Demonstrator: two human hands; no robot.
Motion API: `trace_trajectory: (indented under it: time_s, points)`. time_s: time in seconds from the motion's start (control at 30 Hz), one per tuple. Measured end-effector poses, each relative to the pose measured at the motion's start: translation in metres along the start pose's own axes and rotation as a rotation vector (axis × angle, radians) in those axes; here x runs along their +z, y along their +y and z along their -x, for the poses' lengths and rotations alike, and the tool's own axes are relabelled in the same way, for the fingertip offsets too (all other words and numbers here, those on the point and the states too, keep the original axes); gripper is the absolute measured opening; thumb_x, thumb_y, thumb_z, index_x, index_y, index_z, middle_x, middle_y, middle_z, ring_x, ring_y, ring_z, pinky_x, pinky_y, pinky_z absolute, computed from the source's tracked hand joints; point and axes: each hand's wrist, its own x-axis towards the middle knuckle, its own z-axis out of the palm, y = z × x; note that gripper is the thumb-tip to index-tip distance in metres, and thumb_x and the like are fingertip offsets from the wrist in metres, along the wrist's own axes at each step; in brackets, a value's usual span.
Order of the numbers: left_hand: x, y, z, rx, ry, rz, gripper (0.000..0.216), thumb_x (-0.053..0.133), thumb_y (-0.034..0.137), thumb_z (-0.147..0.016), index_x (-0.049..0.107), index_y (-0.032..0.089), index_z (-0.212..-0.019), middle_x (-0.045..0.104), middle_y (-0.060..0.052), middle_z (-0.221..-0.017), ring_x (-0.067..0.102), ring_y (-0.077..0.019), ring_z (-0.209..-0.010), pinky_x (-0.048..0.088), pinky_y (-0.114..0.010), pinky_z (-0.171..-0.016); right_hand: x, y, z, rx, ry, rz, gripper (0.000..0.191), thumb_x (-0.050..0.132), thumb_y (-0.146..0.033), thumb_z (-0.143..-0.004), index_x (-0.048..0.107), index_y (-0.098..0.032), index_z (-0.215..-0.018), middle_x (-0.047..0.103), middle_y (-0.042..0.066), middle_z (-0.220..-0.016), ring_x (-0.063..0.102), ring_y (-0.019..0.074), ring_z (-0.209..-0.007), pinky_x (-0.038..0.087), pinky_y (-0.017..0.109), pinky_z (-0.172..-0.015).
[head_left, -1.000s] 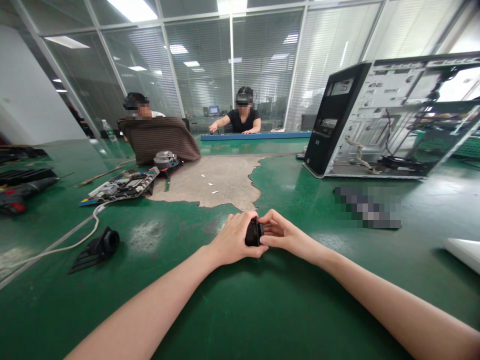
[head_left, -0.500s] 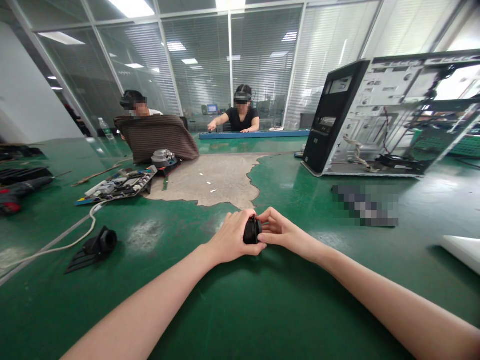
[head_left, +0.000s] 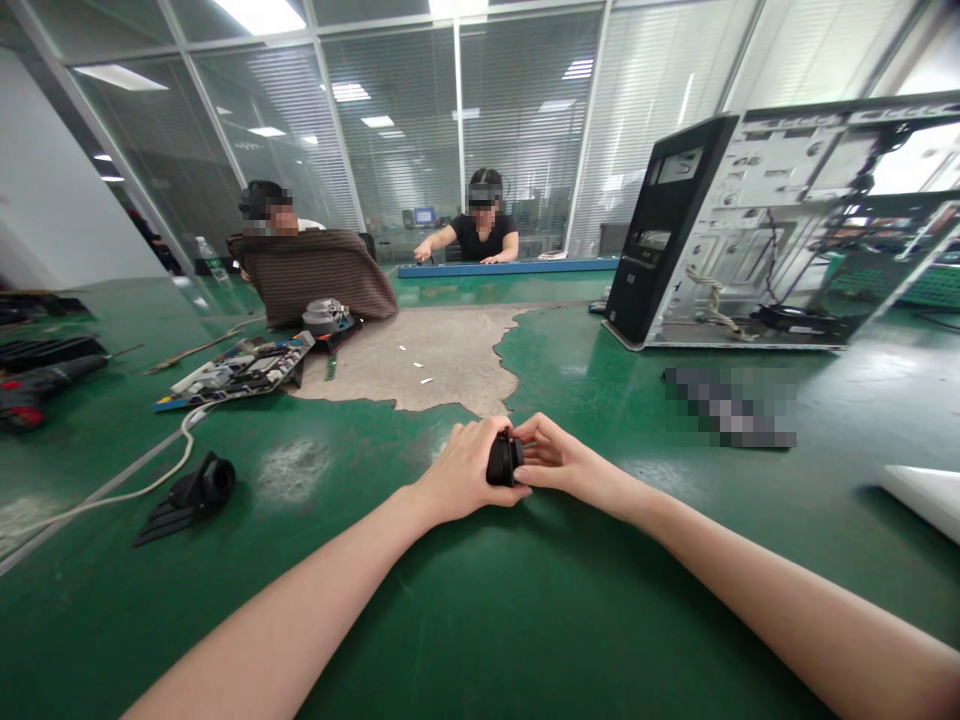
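Between my two hands is a small black part (head_left: 501, 462), rounded, with a rim or ring on its right side; what exactly it is I cannot make out. My left hand (head_left: 463, 475) wraps round it from the left, thumb along the near side. From the right, my right hand (head_left: 559, 458) pinches its ring-like end with thumb and fingers. Both hands are low over the green tabletop (head_left: 540, 620). To the left lies a black plastic piece (head_left: 191, 495) with a round opening and a flat, slatted base.
An open computer case (head_left: 675, 240) stands at the right. On the left are a circuit board (head_left: 238, 372), a white cable (head_left: 169, 475) and a red-black power tool (head_left: 45, 385). A brown chair back (head_left: 315, 270) rises beyond. Two people (head_left: 484, 230) sit at the far side.
Both hands keep their hold on the black part with hardly any movement. The whole view has shifted very slightly.
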Motion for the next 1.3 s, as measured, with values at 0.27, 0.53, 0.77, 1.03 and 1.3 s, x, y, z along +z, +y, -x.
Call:
trace_trajectory:
  time_s: [0.27, 0.53, 0.77, 1.03, 1.3]
  points:
    - [0.0018, -0.0017, 0.0001, 0.006, 0.012, 0.003, 0.060, 0.066, 0.043, -0.061, 0.033, 0.022, -0.106, 0.052, -0.003, -0.102, 0.050, -0.0224, -0.088, 0.033, -0.034, -0.075, 0.0011, -0.0026, 0.0003, -0.004, 0.110, 0.043, 0.015, 0.055, -0.030, -0.078, 0.046, -0.020, -0.083, 0.051, -0.002, -0.083, 0.051, 0.0120, -0.081, 0.040, 0.028, -0.076]
    - [0.0021, -0.0016, -0.0006, 0.006, 0.020, 0.003, 0.058, 0.065, 0.042, -0.062, 0.033, 0.022, -0.106, 0.052, -0.003, -0.100, 0.050, -0.0219, -0.087, 0.032, -0.034, -0.075, 0.0017, -0.0013, -0.0015, -0.019, 0.080, 0.022, 0.025, 0.059, -0.028, -0.074, 0.044, -0.021, -0.093, 0.050, 0.000, -0.092, 0.051, 0.0125, -0.083, 0.041, 0.029, -0.077]
    - [0.0019, -0.0022, -0.0001, 0.011, 0.019, -0.014, 0.059, 0.066, 0.042, -0.061, 0.033, 0.021, -0.106, 0.052, -0.003, -0.100, 0.050, -0.0220, -0.085, 0.033, -0.034, -0.075, -0.0004, -0.0008, -0.0012, 0.063, 0.080, 0.036, 0.024, 0.061, -0.028, -0.072, 0.044, -0.019, -0.086, 0.055, 0.001, -0.086, 0.054, 0.0145, -0.082, 0.041, 0.032, -0.076]
    - [0.0028, -0.0031, 0.0001, 0.022, 0.022, -0.019, 0.059, 0.065, 0.043, -0.062, 0.033, 0.021, -0.106, 0.052, -0.004, -0.101, 0.050, -0.0226, -0.087, 0.033, -0.034, -0.074, -0.0005, -0.0031, 0.0013, 0.016, 0.037, -0.017, 0.026, 0.063, -0.028, -0.071, 0.041, -0.021, -0.082, 0.055, -0.002, -0.086, 0.054, 0.0124, -0.081, 0.041, 0.029, -0.074]
    - [0.0024, -0.0026, -0.0001, 0.019, 0.025, -0.006, 0.060, 0.066, 0.043, -0.061, 0.033, 0.021, -0.106, 0.052, -0.003, -0.102, 0.050, -0.0225, -0.088, 0.033, -0.034, -0.075, 0.0023, -0.0012, -0.0017, 0.037, 0.126, 0.042, 0.025, 0.060, -0.033, -0.072, 0.045, -0.020, -0.088, 0.055, 0.001, -0.089, 0.053, 0.0144, -0.086, 0.040, 0.032, -0.080]
